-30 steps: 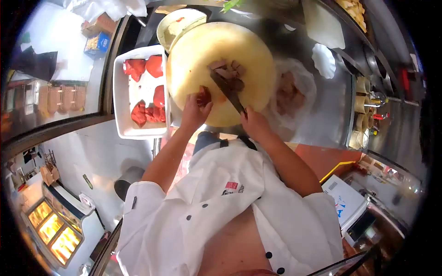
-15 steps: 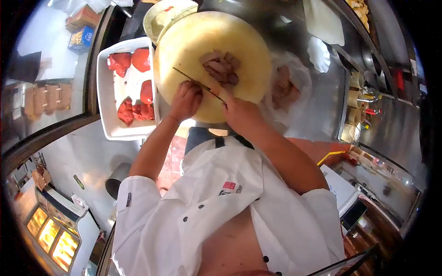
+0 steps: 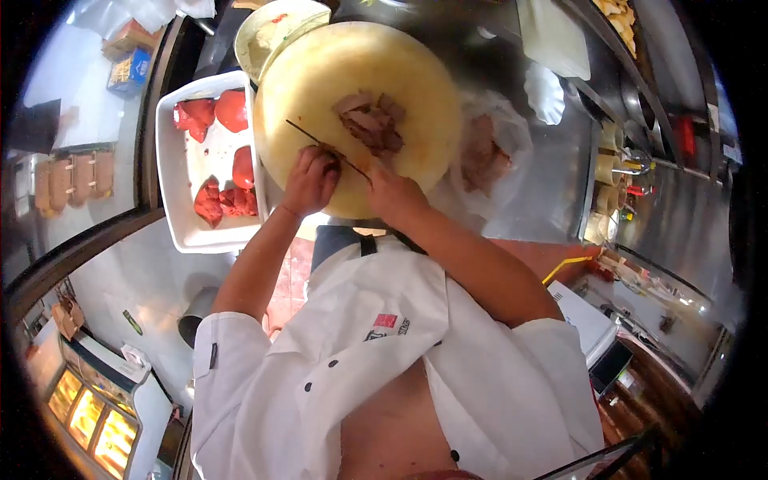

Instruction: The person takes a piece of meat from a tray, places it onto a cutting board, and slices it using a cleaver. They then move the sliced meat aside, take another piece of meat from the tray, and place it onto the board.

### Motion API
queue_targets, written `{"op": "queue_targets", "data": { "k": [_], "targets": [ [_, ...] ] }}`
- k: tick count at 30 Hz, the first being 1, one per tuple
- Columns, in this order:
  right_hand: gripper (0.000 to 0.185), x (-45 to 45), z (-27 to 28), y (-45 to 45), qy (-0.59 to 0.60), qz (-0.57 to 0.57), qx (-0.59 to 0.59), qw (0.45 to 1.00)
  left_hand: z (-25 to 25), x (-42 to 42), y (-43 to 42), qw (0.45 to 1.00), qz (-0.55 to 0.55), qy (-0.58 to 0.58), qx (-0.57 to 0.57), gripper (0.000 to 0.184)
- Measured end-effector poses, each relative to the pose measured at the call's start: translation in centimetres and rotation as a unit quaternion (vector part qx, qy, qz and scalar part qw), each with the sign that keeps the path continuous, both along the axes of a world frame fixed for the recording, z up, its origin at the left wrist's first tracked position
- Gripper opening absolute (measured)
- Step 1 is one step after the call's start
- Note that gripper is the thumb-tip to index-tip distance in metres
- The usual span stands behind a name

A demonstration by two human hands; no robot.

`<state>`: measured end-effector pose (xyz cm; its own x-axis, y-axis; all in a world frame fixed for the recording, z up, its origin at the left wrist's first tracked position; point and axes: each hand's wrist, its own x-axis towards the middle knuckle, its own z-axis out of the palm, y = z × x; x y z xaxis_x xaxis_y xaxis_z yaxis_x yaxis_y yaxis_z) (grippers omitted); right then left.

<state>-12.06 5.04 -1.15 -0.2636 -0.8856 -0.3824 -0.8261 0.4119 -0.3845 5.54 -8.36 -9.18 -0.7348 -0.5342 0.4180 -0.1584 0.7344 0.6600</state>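
Note:
My right hand [image 3: 398,198] grips a knife [image 3: 308,134] at its handle end. The thin dark line of the blade lies slantwise over a round, yellowish cutting board [image 3: 424,72], its far end pointing up and left. My left hand [image 3: 310,182] is on the board close against the blade, its fingers curled in. A small dark bit shows by these fingertips, too covered to identify. Sliced cooked meat [image 3: 370,122] sits in a loose heap on the board, just beyond my right hand.
At the left of the board stands a white tray [image 3: 166,172] holding several glossy red meat pieces [image 3: 232,110]. A clear plastic bag [image 3: 518,132] with more meat lies on the right. Behind the board is a pale bowl [image 3: 248,36]; a scalloped white dish [image 3: 544,94] sits farther right.
The whole view has shifted slightly left. My right hand and the knife's handle end have come a little toward me; my left hand stays beside the blade. The meat heap looks the same.

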Motion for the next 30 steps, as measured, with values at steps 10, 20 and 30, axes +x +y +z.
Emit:
{"op": "queue_targets", "data": {
  "k": [10,20,30],
  "targets": [
    [0.029,-1.4,7.0,0.9,-0.038,0.015,-0.034,0.999,-0.1,0.1,0.5,1.0,0.004,0.017,-0.025,0.025],
    [0.028,-0.5,-0.3,0.7,-0.036,-0.011,-0.046,0.998,-0.8,0.1,0.3,1.0,0.012,0.009,0.01,0.02],
    [0.032,-0.9,7.2,0.6,-0.042,0.017,0.07,0.997,-1.5,0.2,0.5,0.999,-0.003,0.024,-0.034,0.02]
  ]
}}
